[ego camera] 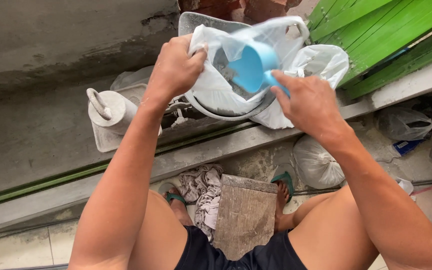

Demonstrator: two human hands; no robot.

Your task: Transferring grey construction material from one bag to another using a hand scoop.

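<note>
A: Where is the scoop?

B: The blue scoop [252, 65] sits inside the mouth of the white plastic bag [216, 85], far and centre, above the grey pan [236, 112]. The right hand [308, 102] pinches its handle, fingers pressed together around it.

A: And the other hand?

B: The left hand [176, 67] clamps the bag's left edge, fingers closed on the plastic, holding the mouth wide.

A: How would you do it well?

B: I'd judge: keep the opening taut, tilt the scoop low into the grey powder [226, 70], and lift slowly so nothing spills over the rim.

A: Anything close by?

B: A dusty capped container [108, 110] left of the pan, a tied white sack [318, 162] lower right, and a wooden stool [246, 210] near, between the knees.
</note>
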